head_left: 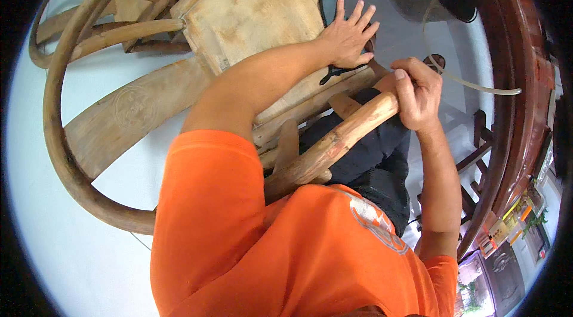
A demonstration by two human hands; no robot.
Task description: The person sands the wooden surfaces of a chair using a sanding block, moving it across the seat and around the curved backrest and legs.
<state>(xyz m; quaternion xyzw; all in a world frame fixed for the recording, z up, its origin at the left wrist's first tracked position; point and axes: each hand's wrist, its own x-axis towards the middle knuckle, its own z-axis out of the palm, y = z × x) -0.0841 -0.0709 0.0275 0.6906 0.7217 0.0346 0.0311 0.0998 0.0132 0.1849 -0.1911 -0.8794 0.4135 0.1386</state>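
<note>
The right hand (418, 93) has a closed grip round the end of a thick, rounded wooden chair rail (334, 144), which runs down across the person's lap toward the orange shirt (286, 245); held so, I judge, to keep the piece from shifting. The left hand (348, 35) lies flat with fingers spread wide, holding nothing, pressing on the pale seat panel (250, 19) beside a dark pad (327, 10), seemingly to steady the chair. The chair (137, 108) is tipped on its side against the knees, raw and unfinished, light tan with visible grain, its curved back hoop (57, 132) sweeping over the white floor (59, 257). A thin pale hose (471, 85) trails nearby.
</note>
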